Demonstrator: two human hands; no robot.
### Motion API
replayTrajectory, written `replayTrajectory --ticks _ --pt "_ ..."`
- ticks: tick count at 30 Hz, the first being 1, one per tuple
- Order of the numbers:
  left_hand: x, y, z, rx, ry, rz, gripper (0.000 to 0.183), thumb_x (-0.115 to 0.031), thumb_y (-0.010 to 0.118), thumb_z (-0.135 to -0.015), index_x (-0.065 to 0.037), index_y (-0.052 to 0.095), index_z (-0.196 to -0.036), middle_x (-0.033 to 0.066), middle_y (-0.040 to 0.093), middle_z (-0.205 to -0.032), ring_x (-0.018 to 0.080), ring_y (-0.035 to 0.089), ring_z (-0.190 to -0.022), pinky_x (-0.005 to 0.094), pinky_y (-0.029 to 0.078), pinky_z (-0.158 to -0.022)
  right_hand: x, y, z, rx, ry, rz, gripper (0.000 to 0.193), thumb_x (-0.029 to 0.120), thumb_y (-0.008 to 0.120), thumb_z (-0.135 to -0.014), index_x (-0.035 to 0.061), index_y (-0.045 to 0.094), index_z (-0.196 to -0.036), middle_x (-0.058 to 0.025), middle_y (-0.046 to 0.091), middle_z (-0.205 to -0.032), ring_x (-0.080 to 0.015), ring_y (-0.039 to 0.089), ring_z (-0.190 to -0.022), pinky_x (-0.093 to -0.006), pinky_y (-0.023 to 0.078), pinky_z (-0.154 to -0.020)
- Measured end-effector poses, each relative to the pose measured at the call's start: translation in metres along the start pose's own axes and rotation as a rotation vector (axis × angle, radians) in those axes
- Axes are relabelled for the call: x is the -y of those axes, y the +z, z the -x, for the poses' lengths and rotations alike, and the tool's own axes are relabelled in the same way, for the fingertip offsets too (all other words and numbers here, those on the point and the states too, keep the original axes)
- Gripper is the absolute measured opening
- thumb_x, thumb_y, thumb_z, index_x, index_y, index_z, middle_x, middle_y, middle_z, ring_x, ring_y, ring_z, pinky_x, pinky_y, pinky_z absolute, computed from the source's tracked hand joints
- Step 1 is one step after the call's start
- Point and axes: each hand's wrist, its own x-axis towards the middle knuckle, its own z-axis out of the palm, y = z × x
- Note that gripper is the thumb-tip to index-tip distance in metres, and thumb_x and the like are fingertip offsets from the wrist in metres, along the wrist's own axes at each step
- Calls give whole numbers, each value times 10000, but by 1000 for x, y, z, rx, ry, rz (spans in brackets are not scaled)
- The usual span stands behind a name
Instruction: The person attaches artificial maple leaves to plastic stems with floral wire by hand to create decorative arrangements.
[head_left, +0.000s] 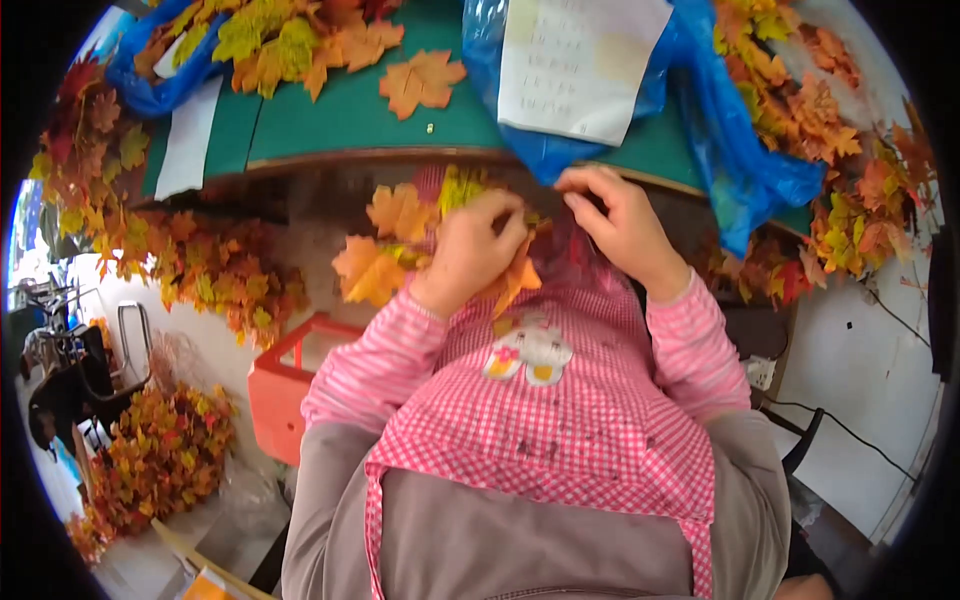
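My left hand (475, 250) is closed around a sprig of artificial maple leaves (372, 272), orange with some yellow, held over my lap just below the table edge. Leaves stick out on both sides of the fist; the stem inside it is hidden. A short gap to the right, my right hand (625, 225) has its thumb and forefinger curled together near the lower tip of a blue plastic bag (550, 155). Whatever lies between those fingertips is too small to make out. Pink checked apron cloth (560, 400) spreads beneath both hands.
On the green tabletop (330, 118) lie a loose orange leaf (422, 84) and a white paper sheet (575, 75) over the blue plastic. Leaf garlands (215, 270) hang at both sides. A red plastic stool (275, 400) and a leaf heap (165, 450) stand at left.
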Motion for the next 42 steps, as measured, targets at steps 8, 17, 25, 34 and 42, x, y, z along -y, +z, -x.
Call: replayTrajectory --ticks 8,17,25,34,42 --pt "-3 1 8 -51 -158 200 118 -33 651 -800 21 658 -905 152 671 -848 275 669 -756 326 524 -667 -4 21 -2 74 63 -98 163 24 564 -886 -5 628 -1034 -105 613 -914 -203 606 -843 -285 470 -760" --pt "-5 -1 11 -50 -116 179 121 -35 645 -806 14 655 -916 151 670 -857 261 671 -760 322 525 -673 -8 30 1 4 20 -20 153 57 585 -868 34 648 -1005 -126 603 -827 -266 591 -766 -334 483 -692" --pt "-3 0 5 -51 -12 125 106 -44 625 -836 16 645 -920 131 652 -820 243 640 -742 320 503 -648 -3 31 -4 13 -115 92 172 -21 561 -835 11 623 -991 -145 590 -882 -299 582 -818 -342 477 -732" --pt "10 -5 25 55 -109 23 109 -46 615 -847 28 635 -923 171 652 -816 282 644 -704 352 500 -639 -6 64 9 -20 -249 250 246 -52 574 -726 15 593 -962 -140 591 -862 -339 549 -856 -410 468 -759" --pt "28 -1 20 126 -420 287 139 -102 586 -919 25 642 -920 82 642 -747 143 604 -621 271 476 -572 -15 77 11 -31 -235 292 213 9 588 -768 34 576 -978 -110 588 -874 -306 545 -885 -402 457 -770"
